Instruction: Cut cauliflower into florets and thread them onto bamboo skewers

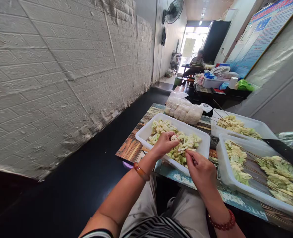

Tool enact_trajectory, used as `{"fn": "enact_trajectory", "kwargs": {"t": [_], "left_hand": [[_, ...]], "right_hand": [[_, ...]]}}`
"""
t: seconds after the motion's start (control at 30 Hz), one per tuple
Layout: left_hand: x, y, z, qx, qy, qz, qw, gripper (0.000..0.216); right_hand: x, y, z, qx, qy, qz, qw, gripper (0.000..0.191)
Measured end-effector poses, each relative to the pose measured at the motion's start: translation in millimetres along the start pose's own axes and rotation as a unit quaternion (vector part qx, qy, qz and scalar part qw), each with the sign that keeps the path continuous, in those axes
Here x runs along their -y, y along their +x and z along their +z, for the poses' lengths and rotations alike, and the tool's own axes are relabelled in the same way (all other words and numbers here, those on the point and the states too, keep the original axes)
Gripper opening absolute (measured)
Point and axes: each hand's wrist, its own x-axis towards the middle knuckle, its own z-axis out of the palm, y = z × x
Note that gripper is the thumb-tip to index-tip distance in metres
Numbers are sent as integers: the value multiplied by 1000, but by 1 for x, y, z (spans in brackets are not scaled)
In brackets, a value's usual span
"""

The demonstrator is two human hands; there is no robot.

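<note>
Over a white plastic tub (141, 136) of cauliflower pieces (161, 126), my two hands are close together. My left hand (165, 143) is closed, thumb and fingers pinching a small pale cauliflower floret (174, 137). To its right, my right hand (201, 168) is closed too, its thumb and forefinger pinched on what looks like a thin skewer, mostly hidden by the fingers and the cauliflower. In the nearer right tub (222, 172) lie skewered cauliflower pieces (276, 168) with long thin sticks. A further tub (267, 127) behind it holds more of them.
The tubs stand on a wood-patterned table (128, 145). A clear plastic bag of pale round things (183, 109) sits behind the middle tub. Beyond are a cluttered second table (217, 82) and a seated person (198, 59). A white brick-patterned wall (62, 72) runs along the left.
</note>
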Motion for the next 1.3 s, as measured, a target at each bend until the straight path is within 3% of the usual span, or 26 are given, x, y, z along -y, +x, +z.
{"fn": "enact_trajectory", "kwargs": {"t": [0.33, 0.57, 1.03, 1.17, 1.3], "left_hand": [[-2, -1, 0, 13, 5, -21, 1000, 17], [-5, -2, 1, -47, 59, 13, 997, 14], [0, -1, -1, -27, 67, 48, 996, 11], [-3, -3, -1, 12, 85, 69, 994, 9], [-5, -4, -1, 16, 83, 39, 996, 11]], "right_hand": [[2, 3, -3, 37, 31, 36, 998, 30], [-2, 5, -6, 93, 135, 123, 979, 33], [4, 7, -7, 78, 77, 83, 991, 30], [4, 12, -7, 68, 69, 64, 993, 31], [5, 18, -5, 66, 91, 72, 991, 32]]}}
